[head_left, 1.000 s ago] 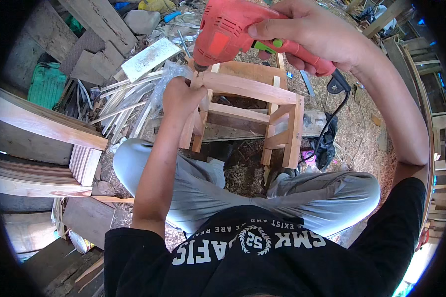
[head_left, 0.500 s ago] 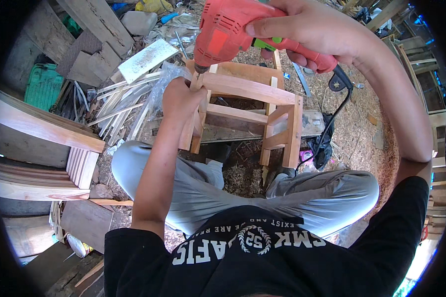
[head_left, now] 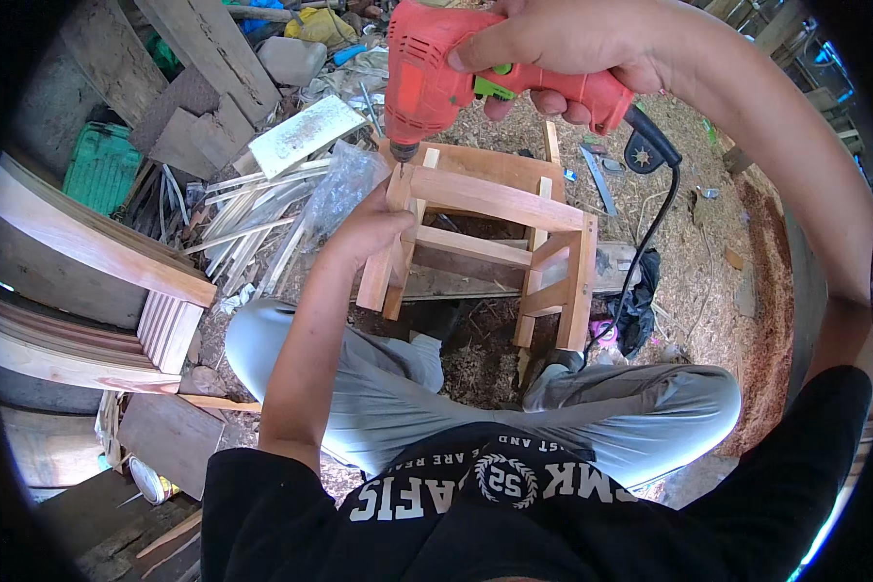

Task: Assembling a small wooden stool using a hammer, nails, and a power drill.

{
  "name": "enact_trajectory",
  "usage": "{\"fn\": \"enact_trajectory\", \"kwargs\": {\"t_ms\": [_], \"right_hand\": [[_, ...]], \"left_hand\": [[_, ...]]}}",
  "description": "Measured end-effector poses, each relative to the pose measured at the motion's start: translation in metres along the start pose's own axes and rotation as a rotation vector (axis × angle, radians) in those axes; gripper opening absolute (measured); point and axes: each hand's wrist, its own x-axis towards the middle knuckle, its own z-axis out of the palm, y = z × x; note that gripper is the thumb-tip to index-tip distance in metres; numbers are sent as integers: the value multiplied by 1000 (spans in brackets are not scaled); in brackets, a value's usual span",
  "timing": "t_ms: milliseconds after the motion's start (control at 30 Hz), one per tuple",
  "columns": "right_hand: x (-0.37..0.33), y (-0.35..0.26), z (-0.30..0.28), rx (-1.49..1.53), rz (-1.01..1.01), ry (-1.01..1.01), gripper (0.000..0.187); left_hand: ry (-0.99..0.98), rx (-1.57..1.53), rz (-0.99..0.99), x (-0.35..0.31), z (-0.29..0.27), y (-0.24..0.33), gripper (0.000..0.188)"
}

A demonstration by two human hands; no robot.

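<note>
My right hand is wrapped around the grip of a red corded power drill, held with its chuck pointing down. The drill's tip is over the top of the left corner post of a small wooden chair frame; whether the bit is in the wood is too small to tell. Just below that tip, my left hand grips the same corner post, its fingers partly hidden behind the wood. The frame stands between my bent legs, with curved and straight rails joining its posts.
Thin wood strips and clear plastic wrap lie left of the frame. Curved boards are stacked at the far left. A handsaw blade rests on the sawdust-covered ground. The drill's black cord hangs down past the frame's right side.
My left hand has slid down from beside the drill tip and now holds the post lower. The drill stays over the same corner, while the whole view has shifted slightly.
</note>
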Motion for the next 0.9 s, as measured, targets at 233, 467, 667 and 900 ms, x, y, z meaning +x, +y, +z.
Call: {"fn": "enact_trajectory", "kwargs": {"t_ms": [233,467,667,900], "right_hand": [[4,2,-4,25,11,-79,32],[3,-1,1,25,41,-72,34],[-6,-10,7,-51,48,-84,35],[-6,-11,6,-32,32,-110,35]], "left_hand": [[-20,-63,-7,3,-6,-9,72],[-19,-112,-13,1,-3,-6,72],[-27,-77,-48,-4,-1,3,71],[-21,-59,1,-2,-3,-2,73]]}}
